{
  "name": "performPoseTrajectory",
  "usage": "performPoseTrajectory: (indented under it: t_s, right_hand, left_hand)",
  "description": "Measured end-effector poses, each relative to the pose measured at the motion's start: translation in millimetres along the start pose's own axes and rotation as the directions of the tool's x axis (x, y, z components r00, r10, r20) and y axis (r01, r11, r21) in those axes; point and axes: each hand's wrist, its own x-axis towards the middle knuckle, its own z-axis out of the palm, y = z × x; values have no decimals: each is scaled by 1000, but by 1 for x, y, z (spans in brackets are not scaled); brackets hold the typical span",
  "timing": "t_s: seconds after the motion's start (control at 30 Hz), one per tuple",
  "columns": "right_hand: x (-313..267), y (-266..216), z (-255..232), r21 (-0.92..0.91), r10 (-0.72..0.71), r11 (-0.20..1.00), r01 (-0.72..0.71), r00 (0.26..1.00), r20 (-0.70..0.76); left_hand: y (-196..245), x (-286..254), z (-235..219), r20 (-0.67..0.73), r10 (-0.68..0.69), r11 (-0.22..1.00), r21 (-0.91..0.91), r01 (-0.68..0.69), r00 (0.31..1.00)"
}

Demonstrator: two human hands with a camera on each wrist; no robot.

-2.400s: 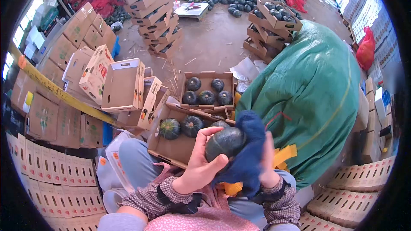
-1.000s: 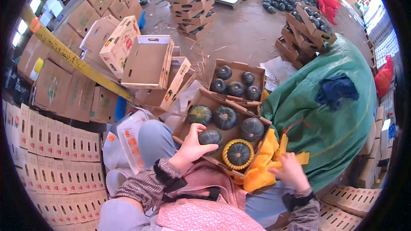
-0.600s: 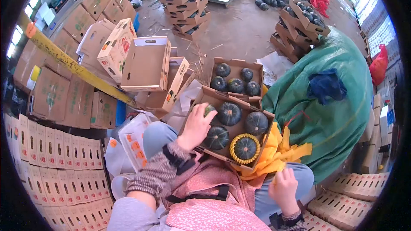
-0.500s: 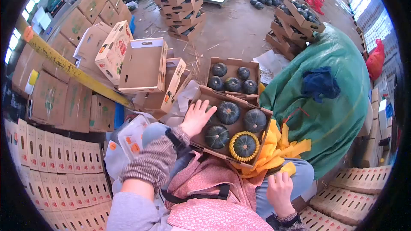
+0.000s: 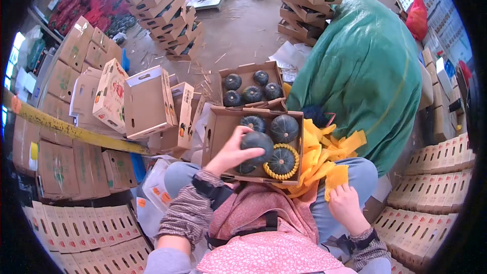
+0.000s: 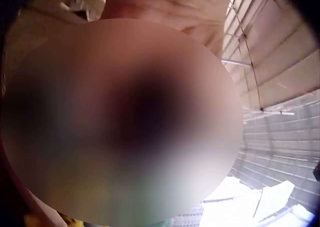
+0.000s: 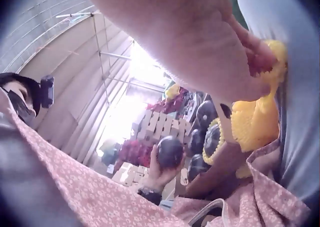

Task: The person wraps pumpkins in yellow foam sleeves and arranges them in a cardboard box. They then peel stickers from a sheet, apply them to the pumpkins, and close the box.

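Observation:
The left hand [image 5: 231,151] grips a dark green squash [image 5: 256,147] above the near cardboard box [image 5: 219,120]; the right wrist view also shows this squash [image 7: 170,152] in the left hand [image 7: 159,175]. Several squashes lie in that box, one [image 5: 282,161] ringed by a yellow foam net [image 5: 274,173]. Over the right thigh, the right hand [image 5: 347,206] pinches a yellow net piece [image 5: 336,176]; in the right wrist view its fingers [image 7: 257,54] curl on the yellow net [image 7: 274,69]. More yellow nets [image 5: 312,157] lie right of the box. A large blur covers most of the left wrist view.
A second box [image 5: 224,74] with several squashes adjoins the far side. A green covered heap [image 5: 357,86] rises at right, with dark blue cloth [image 5: 315,113] at its edge. Empty boxes [image 5: 147,102] and a yellow pole [image 5: 76,132] stand left, stacked boxes [image 5: 165,10] beyond.
The left hand has lifted a squash from the box's left side and moved right with it. The right hand came down to the thigh and took a yellow net. The head view has shifted.

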Motion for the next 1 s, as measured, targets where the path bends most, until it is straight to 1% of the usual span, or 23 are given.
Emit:
performPoseTrajectory:
  t_s: [0.03,0.07,0.1,0.13,0.17,0.2,0.27,0.3,0.37,0.4,0.43,0.53,0.57,0.6,0.67,0.7,0.77,0.8,0.83,0.87,0.93,0.97,1.0]
  right_hand:
    - [3,-4,-4,91,29,996,-22,997,-76]
    - [7,-7,-9,179,61,983,-33,987,-151]
    - [11,-11,-13,267,98,963,-36,970,-222]
    - [15,-19,-13,590,218,805,-64,956,-194]
    - [21,-30,-11,839,320,539,-75,940,-122]
    - [24,-43,-10,977,386,200,-69,923,-14]
    - [37,-69,-14,956,383,-294,18,918,100]
    - [44,-75,-9,950,404,-294,102,914,27]
    - [51,-81,-14,808,390,-566,165,917,85]
    - [52,-82,-16,706,376,-683,190,919,116]
    - [52,-80,-12,765,363,-615,191,930,60]
    - [52,-90,-9,962,456,-148,231,879,-141]
    - [55,-93,-6,973,485,-4,229,852,-198]
    - [57,-95,-7,980,489,46,194,851,-192]
    - [61,-95,-9,981,504,149,123,844,-183]
    - [62,-94,-2,982,517,68,178,835,-187]
    - [65,-96,1,962,576,152,226,771,-272]
    - [68,-98,-1,950,601,193,244,736,-311]
    - [69,-83,-1,664,362,734,142,744,-561]
    - [66,-73,8,857,420,495,143,824,-381]
    - [63,-58,28,996,342,-82,33,940,-3]
    - [65,-50,29,837,247,-546,19,959,140]
    - [67,-51,25,756,186,-654,-16,965,182]
  left_hand:
    - [12,2,10,6,54,939,341,-53,999]
    - [11,-1,26,-39,401,601,765,-231,915]
    - [23,-6,37,-1,554,437,851,-290,832]
    - [40,-14,49,64,681,254,914,-317,729]
    - [51,-32,65,91,550,557,701,-445,830]
    - [58,-52,82,174,414,803,393,-448,894]
    - [65,-70,103,223,316,907,214,-363,922]
    - [59,-72,105,200,256,923,241,-301,946]
    - [53,-77,104,161,128,987,-116,-110,979]
    - [50,-79,103,159,59,955,-296,-10,985]
    - [42,-80,101,193,55,909,-417,31,980]
    - [32,-82,103,105,109,893,-447,-51,989]
    - [30,-82,105,38,198,932,-316,-176,980]
    - [32,-82,104,-9,324,938,-129,-322,946]
    - [38,-77,101,-15,575,793,256,-553,818]
    - [38,-79,104,-79,556,794,343,-501,827]
    - [41,-81,99,-55,313,927,236,-292,948]
    - [41,-82,98,-32,179,968,186,-170,983]
    - [29,-81,100,78,-48,896,-438,77,996]
    - [20,-80,95,137,-73,710,-689,148,988]
    - [36,-77,74,309,-177,328,-876,352,934]
    - [41,-83,72,258,-118,489,-825,282,959]
    - [47,-88,69,205,-59,631,-750,195,977]
